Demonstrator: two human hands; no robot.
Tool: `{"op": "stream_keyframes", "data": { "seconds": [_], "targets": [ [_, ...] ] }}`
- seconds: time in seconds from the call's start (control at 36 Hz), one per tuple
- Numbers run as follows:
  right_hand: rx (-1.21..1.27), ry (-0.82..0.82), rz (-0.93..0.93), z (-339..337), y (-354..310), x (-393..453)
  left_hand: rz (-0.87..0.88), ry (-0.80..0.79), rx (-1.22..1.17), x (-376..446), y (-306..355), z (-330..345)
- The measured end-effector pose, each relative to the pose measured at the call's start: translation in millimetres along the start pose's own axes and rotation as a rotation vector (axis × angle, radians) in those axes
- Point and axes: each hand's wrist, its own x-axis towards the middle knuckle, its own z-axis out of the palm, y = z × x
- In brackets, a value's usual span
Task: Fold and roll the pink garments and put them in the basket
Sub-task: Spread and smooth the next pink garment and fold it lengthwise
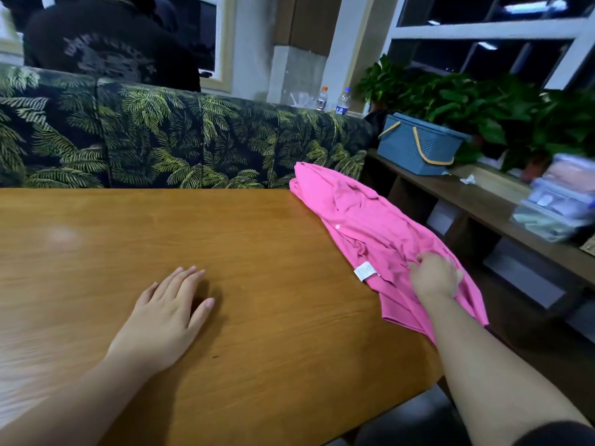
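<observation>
My right hand grabs a bunch of the pink shirt at the table edge — my left hand lies flat, holding nothing. No folding yet. Next I should spread it flat — the basket waits far off.

Bare forearms — a dark short sleeve at right.
</observation>
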Motion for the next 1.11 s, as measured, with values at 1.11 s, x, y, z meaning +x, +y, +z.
{"op": "stream_keyframes", "data": {
  "seconds": [1.11],
  "targets": [
    [0.089,-0.005,-0.369,-41.8,-48.6,-89.6,0.347,-0.228,-0.559,43.6,163.3,30.5]
  ]
}}
